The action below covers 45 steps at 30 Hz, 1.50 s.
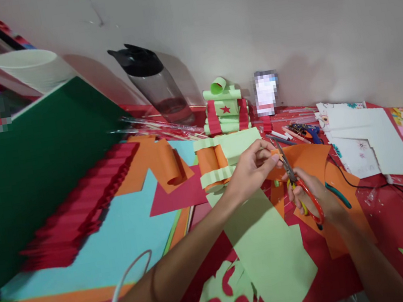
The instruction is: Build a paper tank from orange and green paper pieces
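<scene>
Between the thumb and fingers of my left hand is a small piece of orange paper. My right hand grips scissors with red and yellow handles, and their blades meet the paper's edge. Below both hands lies a long light green sheet. Just left of my left hand sits an orange paper tank model with pale green strips round its sides. Behind it stands a green paper tank model with red strips and a red star. A larger orange sheet lies under the scissors.
A dark green board leans at the left beside pleated red paper. A bottle and a lit phone stand against the wall. A blue glue gun, cables and white sheets lie at the right. A white cable crosses my left forearm.
</scene>
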Each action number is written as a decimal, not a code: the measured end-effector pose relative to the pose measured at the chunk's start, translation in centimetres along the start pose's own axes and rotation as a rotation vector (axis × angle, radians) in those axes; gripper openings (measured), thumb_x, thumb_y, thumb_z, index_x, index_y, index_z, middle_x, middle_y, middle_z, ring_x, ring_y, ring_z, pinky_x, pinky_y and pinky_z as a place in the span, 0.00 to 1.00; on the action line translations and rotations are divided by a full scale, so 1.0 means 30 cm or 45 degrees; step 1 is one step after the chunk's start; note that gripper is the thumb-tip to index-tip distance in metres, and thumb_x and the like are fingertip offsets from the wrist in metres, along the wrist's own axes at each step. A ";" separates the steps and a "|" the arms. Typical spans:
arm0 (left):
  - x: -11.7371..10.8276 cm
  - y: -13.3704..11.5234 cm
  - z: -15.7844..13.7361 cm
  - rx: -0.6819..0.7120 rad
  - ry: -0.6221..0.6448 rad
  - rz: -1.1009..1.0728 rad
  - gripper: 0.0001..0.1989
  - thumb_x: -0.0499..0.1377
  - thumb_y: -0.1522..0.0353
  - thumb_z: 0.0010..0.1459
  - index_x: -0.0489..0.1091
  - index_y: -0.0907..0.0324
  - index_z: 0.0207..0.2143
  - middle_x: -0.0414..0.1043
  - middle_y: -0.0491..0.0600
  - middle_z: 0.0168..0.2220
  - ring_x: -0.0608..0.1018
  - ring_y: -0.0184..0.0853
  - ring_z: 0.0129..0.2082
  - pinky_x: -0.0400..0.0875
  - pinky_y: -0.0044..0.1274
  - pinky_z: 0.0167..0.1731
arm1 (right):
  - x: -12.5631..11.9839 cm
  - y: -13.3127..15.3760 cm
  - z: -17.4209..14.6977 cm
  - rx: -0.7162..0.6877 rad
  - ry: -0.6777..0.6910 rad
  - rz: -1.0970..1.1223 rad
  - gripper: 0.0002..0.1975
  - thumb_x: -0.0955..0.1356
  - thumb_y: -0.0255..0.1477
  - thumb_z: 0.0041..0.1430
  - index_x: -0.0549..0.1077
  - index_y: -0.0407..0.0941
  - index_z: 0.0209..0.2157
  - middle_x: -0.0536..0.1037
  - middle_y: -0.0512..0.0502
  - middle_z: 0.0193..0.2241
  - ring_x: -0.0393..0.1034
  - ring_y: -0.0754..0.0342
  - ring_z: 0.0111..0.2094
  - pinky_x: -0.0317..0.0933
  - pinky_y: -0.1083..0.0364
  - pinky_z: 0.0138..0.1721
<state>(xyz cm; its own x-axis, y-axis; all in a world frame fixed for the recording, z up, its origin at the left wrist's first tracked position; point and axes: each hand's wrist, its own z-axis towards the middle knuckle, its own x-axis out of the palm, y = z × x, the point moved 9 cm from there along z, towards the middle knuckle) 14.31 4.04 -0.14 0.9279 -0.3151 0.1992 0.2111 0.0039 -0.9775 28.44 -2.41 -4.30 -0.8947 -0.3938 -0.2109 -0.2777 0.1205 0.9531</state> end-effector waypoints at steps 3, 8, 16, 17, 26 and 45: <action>-0.001 0.002 0.001 -0.005 -0.004 0.005 0.15 0.67 0.60 0.60 0.67 0.57 0.39 0.75 0.44 0.29 0.82 0.34 0.34 0.75 0.25 0.38 | -0.004 -0.020 0.003 0.050 -0.033 0.003 0.19 0.68 0.43 0.66 0.69 0.49 0.53 0.76 0.52 0.31 0.66 0.61 0.19 0.66 0.61 0.20; -0.001 0.001 0.000 -0.020 -0.004 0.014 0.15 0.67 0.59 0.59 0.66 0.57 0.39 0.76 0.44 0.30 0.82 0.34 0.35 0.74 0.25 0.38 | -0.003 -0.012 0.001 0.045 -0.037 0.011 0.20 0.68 0.44 0.65 0.69 0.48 0.53 0.76 0.53 0.30 0.67 0.61 0.18 0.65 0.61 0.19; -0.007 0.001 0.003 -0.013 -0.021 0.073 0.15 0.67 0.59 0.59 0.67 0.57 0.38 0.75 0.44 0.29 0.81 0.34 0.33 0.72 0.25 0.37 | -0.006 0.028 -0.013 0.045 -0.041 -0.017 0.17 0.67 0.44 0.68 0.69 0.48 0.51 0.68 0.57 0.22 0.64 0.60 0.17 0.60 0.62 0.18; -0.008 0.002 0.003 -0.010 -0.020 0.072 0.15 0.67 0.58 0.58 0.67 0.57 0.38 0.75 0.44 0.29 0.81 0.34 0.34 0.73 0.25 0.38 | -0.007 0.026 -0.013 0.046 -0.038 -0.029 0.17 0.67 0.43 0.68 0.69 0.48 0.51 0.67 0.58 0.21 0.63 0.59 0.17 0.60 0.62 0.18; -0.043 -0.057 0.003 0.036 -0.026 0.325 0.13 0.61 0.57 0.63 0.67 0.57 0.36 0.76 0.47 0.32 0.79 0.35 0.34 0.71 0.26 0.37 | -0.064 0.027 -0.018 -0.062 -0.171 0.081 0.19 0.67 0.46 0.67 0.68 0.48 0.50 0.71 0.55 0.26 0.63 0.60 0.18 0.61 0.61 0.18; 0.014 0.029 -0.075 -0.153 0.480 1.530 0.07 0.53 0.71 0.63 0.62 0.55 0.30 0.68 0.47 0.25 0.69 0.38 0.24 0.48 0.28 0.28 | -0.442 -0.028 -0.021 0.144 -0.708 -1.160 0.16 0.65 0.37 0.67 0.72 0.48 0.54 0.83 0.39 0.39 0.77 0.44 0.36 0.59 0.53 0.35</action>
<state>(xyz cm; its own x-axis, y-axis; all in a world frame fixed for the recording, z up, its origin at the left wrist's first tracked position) 14.20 1.78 -1.05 0.3657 -0.4227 -0.8292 -0.7492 0.3950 -0.5317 40.77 2.15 -2.16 -0.3597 0.0889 -0.9288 -0.9263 0.0858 0.3669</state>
